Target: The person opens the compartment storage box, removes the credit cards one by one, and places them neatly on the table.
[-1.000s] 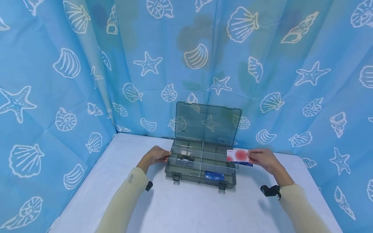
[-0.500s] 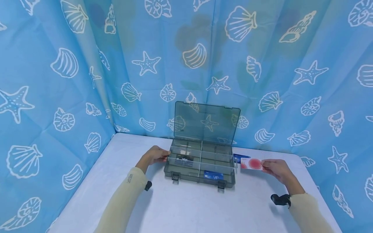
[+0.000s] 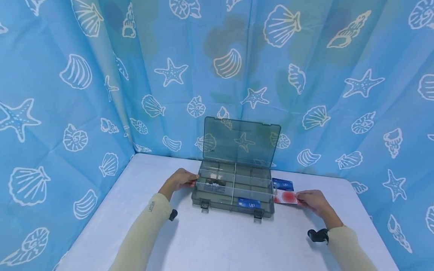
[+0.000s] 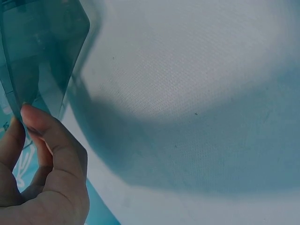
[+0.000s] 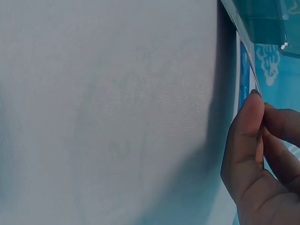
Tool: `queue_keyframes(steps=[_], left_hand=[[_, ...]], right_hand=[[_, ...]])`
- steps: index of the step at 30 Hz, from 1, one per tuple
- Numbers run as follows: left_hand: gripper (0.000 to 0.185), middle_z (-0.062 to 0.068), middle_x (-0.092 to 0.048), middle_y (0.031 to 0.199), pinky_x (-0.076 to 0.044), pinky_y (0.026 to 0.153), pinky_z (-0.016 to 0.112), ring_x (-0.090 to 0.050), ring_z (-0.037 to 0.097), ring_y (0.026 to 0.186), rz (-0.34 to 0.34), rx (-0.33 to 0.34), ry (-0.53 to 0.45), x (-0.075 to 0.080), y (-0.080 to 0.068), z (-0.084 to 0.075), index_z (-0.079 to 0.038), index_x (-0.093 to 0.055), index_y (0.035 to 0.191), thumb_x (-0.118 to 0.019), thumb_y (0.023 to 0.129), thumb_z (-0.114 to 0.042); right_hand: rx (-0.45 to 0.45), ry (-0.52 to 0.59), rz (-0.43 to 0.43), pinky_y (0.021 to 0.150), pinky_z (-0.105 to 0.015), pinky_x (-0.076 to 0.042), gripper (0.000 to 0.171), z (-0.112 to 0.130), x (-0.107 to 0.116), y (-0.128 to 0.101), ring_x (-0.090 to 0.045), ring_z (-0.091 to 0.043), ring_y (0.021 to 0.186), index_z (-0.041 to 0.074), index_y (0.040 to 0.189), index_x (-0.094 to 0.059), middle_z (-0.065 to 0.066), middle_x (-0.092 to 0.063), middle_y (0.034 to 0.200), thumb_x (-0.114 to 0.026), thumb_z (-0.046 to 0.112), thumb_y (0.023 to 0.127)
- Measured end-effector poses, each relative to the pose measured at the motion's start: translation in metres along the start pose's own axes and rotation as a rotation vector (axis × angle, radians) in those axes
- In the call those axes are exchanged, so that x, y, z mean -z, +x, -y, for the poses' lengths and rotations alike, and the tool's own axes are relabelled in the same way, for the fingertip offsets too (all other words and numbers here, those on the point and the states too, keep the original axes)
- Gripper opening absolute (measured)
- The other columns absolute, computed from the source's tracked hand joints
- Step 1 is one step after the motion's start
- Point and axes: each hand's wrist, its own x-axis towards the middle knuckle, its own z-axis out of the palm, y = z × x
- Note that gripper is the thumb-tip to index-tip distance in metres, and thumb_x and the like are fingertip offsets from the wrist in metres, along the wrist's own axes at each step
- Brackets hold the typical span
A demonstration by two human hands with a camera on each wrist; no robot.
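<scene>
A smoky transparent compartment box (image 3: 234,194) stands open on the white table (image 3: 220,241), its lid (image 3: 241,142) upright. My left hand (image 3: 181,179) grips the box's left wall, seen close in the left wrist view (image 4: 44,154). My right hand (image 3: 312,201) pinches a white card with a red circle (image 3: 286,197) low at the table, just right of the box; the right wrist view shows the fingers (image 5: 255,150) on the card's edge. A blue VIP card (image 3: 283,184) lies on the table behind it. Another blue VIP card (image 3: 249,204) sits in the front right compartment, and a dark card (image 3: 214,185) in a left one.
Blue curtains with shell and starfish prints (image 3: 101,94) close in the table at the back and on both sides. A black wrist-camera mount (image 3: 317,235) sits on my right wrist.
My right hand has carried the red-circle card from above the box's right edge down and toward me, to the table beside the box. The left hand stays on the box.
</scene>
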Motion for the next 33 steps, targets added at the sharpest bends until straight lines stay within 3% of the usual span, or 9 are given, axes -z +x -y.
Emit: queue_keyframes(steps=[11,18,27,33], left_hand=[[0.031,0.01,-0.063,0.095,-0.055,0.069,0.025,-0.062,0.018,0.079,-0.011,0.006,0.006,0.0,0.003,0.005,0.003,-0.062,0.112,-0.068,0.093,-0.021],[0.032,0.011,-0.063,0.095,-0.055,0.073,0.027,-0.062,0.019,0.08,-0.003,0.011,-0.016,0.0,0.003,0.003,0.004,-0.062,0.113,-0.069,0.093,-0.021],[0.031,0.01,-0.062,0.094,-0.055,0.077,0.029,-0.062,0.018,0.078,0.007,0.009,-0.022,0.0,0.003,0.002,0.004,-0.063,0.113,-0.068,0.093,-0.019],[0.032,0.011,-0.062,0.093,-0.056,0.073,0.028,-0.062,0.018,0.077,0.011,0.006,-0.02,-0.001,0.0,0.002,0.005,-0.062,0.114,-0.068,0.093,-0.019]], right_hand=[[-0.006,-0.033,-0.034,0.071,-0.023,-0.056,0.042,-0.006,-0.007,0.004,-0.066,-0.018,0.078,-0.015,0.125,-0.054,-0.025,-0.063,0.111,-0.062,0.015,0.096],[-0.034,-0.197,-0.095,0.064,-0.022,-0.055,0.045,-0.006,-0.009,0.008,-0.066,-0.021,0.075,-0.009,0.117,-0.06,-0.018,-0.066,0.1,-0.072,0.023,0.089],[-0.034,-0.358,-0.168,0.072,-0.033,-0.055,0.039,0.004,-0.019,0.006,-0.06,-0.028,0.08,-0.007,0.108,-0.062,-0.018,-0.063,0.093,-0.076,0.02,0.085],[-0.016,-0.396,-0.173,0.077,-0.04,-0.055,0.036,0.009,-0.02,0.003,-0.058,-0.028,0.077,-0.007,0.102,-0.064,-0.016,-0.063,0.088,-0.08,0.019,0.082]])
